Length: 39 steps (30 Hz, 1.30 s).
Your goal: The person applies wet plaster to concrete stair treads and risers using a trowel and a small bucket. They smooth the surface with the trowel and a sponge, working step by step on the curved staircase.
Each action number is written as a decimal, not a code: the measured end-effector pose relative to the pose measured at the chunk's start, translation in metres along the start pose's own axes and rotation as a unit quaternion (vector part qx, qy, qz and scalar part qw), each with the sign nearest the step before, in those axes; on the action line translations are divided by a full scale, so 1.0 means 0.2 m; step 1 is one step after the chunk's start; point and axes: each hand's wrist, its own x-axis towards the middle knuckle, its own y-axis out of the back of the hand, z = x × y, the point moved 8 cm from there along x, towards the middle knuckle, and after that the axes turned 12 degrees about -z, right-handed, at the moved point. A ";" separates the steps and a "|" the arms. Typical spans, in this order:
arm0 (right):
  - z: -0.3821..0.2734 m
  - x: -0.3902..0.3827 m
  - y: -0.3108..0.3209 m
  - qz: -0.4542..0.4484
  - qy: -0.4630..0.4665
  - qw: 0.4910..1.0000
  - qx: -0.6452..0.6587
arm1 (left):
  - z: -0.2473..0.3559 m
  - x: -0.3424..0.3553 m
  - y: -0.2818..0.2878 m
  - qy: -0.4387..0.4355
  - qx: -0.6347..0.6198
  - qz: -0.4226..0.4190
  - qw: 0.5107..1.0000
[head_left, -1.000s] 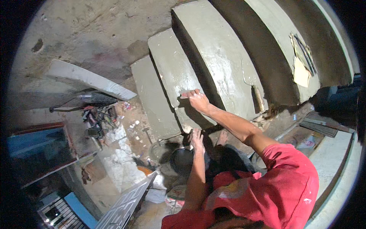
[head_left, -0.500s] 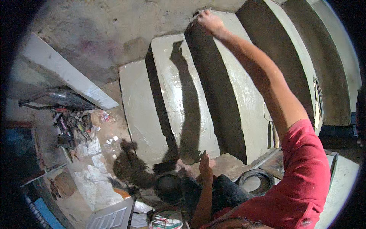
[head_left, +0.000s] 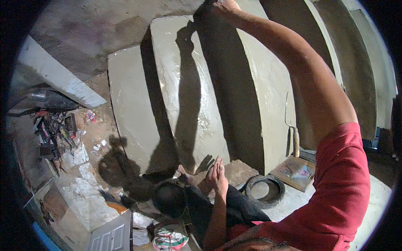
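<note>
Grey, freshly plastered stair steps fill the middle and right, with a wet shine on the second step (head_left: pixel 209 125). My right hand (head_left: pixel 225 6) reaches to the far end of the third step (head_left: pixel 270 90), beside the wall. Its fingers are curled; what they hold, if anything, is hidden at the upper edge. My left hand (head_left: pixel 217 180) hovers over my knees near the close end of the steps, fingers stretched and holding nothing. A trowel (head_left: pixel 296 142) with a wooden handle rests on the third step, its thin metal part pointing away from me.
A black round rubber tub (head_left: pixel 253 192) stands near my right knee, beside a flat board (head_left: pixel 293 172). At the left are a pale plank (head_left: pixel 71 77), a heap of tools and scraps (head_left: pixel 56 134) and broken tiles (head_left: pixel 90 188). A white sack (head_left: pixel 169 239) sits low in front.
The view has shifted, so the steps appear farther left and higher. My right hand stays at the step's far end. My left hand's fingers look more spread, and the trowel shows more fully.
</note>
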 end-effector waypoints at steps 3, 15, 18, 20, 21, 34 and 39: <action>-0.10 -0.21 0.01 -0.026 0.011 0.998 -0.062 | -0.01 0.00 -0.03 0.061 -0.109 0.015 0.992; -0.54 -1.48 0.25 -0.136 0.257 0.954 -0.068 | 0.20 -0.03 -0.23 0.109 -0.095 -0.061 0.988; -0.66 -1.82 0.29 -0.155 0.283 0.945 -0.043 | 0.16 -0.05 -0.32 0.082 -0.076 -0.052 0.992; -0.71 -2.06 0.34 -0.111 0.283 0.951 -0.057 | 0.08 -0.10 -0.37 0.068 -0.055 -0.039 0.995; -0.74 -2.16 0.36 -0.103 0.288 0.950 -0.067 | 0.03 -0.14 -0.39 0.062 -0.040 -0.032 0.997; -0.58 -2.88 0.81 0.205 0.249 0.818 0.476 | -0.31 -0.51 -0.13 0.070 -0.318 0.149 0.934; -1.05 -2.14 0.61 -0.028 0.177 0.826 0.535 | -0.27 -0.54 -0.03 0.082 -0.244 0.126 0.958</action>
